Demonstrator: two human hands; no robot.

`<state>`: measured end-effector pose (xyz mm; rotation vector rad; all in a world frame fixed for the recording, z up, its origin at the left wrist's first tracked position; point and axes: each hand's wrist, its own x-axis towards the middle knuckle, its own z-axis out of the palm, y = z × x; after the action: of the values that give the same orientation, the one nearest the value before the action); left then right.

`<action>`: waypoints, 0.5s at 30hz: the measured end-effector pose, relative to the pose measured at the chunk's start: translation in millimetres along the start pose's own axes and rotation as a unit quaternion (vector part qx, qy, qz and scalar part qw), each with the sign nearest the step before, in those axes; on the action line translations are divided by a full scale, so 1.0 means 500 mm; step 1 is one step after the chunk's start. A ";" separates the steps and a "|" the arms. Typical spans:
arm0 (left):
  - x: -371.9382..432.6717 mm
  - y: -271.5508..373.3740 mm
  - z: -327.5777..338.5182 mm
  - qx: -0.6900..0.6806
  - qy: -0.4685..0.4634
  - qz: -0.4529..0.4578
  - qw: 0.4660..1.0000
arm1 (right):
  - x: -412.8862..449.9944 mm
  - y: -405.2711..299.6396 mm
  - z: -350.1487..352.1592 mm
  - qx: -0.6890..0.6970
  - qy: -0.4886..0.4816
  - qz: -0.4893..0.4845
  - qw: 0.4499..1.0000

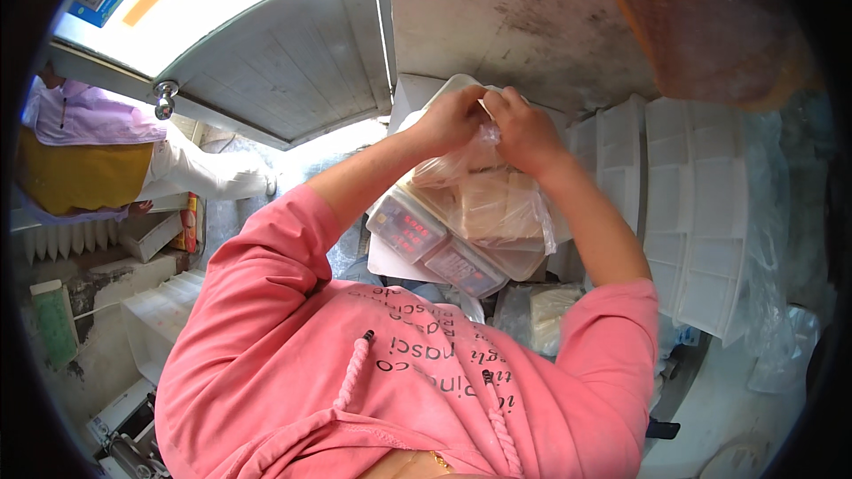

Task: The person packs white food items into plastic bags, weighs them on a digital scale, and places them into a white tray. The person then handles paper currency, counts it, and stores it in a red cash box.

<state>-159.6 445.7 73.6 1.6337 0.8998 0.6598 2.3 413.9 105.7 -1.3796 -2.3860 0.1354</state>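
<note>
My left hand (454, 118) and my right hand (524, 130) meet at the gathered top of a clear plastic bag (491, 135), fingers closed on its film. Inside the bag are several pale, cream-coloured blocks (489, 203) that look like food. It rests on the pan of an electronic scale (522, 263), directly below my hands. Two display windows on the scale face me; red digits glow in the left one (407, 229), while the right one (464, 266) looks greyer. Exact fingertip positions are partly hidden by the knuckles.
Stacked white plastic crates (692, 213) stand on the right, under a hanging orange plastic bag (719, 33). Another bag of pale blocks (556, 316) lies near my right elbow. At left are a grey door (279, 46) with a round knob (165, 98) and another person (86, 159).
</note>
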 end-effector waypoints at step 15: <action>0.066 -0.018 -0.032 0.155 -0.028 -0.020 0.987 | -0.106 -0.028 -0.067 0.030 -0.070 0.126 0.989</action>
<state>-155.9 482.7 67.6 1.8937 1.0289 0.4608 26.7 358.1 125.8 -1.6897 -2.2851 0.3794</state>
